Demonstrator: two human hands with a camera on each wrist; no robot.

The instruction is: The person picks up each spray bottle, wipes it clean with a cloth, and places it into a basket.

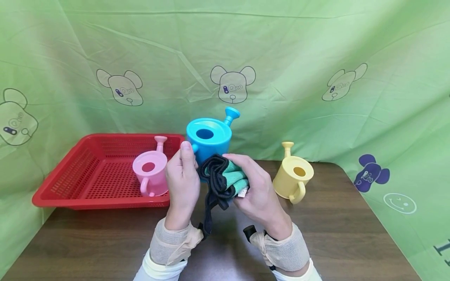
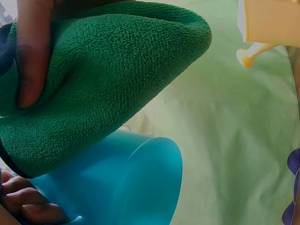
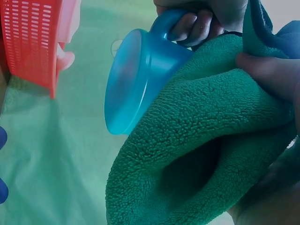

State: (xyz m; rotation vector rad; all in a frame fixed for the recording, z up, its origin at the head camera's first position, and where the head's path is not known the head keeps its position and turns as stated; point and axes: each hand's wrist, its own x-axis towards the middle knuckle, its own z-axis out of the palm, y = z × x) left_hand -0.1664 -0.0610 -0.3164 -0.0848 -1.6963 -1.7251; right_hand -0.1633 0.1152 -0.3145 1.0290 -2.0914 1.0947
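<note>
In the head view my left hand (image 1: 183,183) grips a blue watering can (image 1: 211,134) by its handle, thumb up. The can's round top opening faces me and its spout points up to the right. My right hand (image 1: 258,187) holds a bunched green towel (image 1: 232,177) with dark trim and a small white tag, close against the can's near side. From the right wrist, the left hand's fingers show curled through the blue handle (image 3: 164,23). Thick folds of the towel (image 2: 117,65) cover part of the can in the left wrist view.
A red perforated basket (image 1: 102,203) stands at left, a pink watering can (image 1: 151,171) upright inside it near its right wall. On the right of the brown table (image 1: 337,230) stands a yellow watering can (image 1: 291,177). A green printed curtain (image 1: 281,43) hangs behind.
</note>
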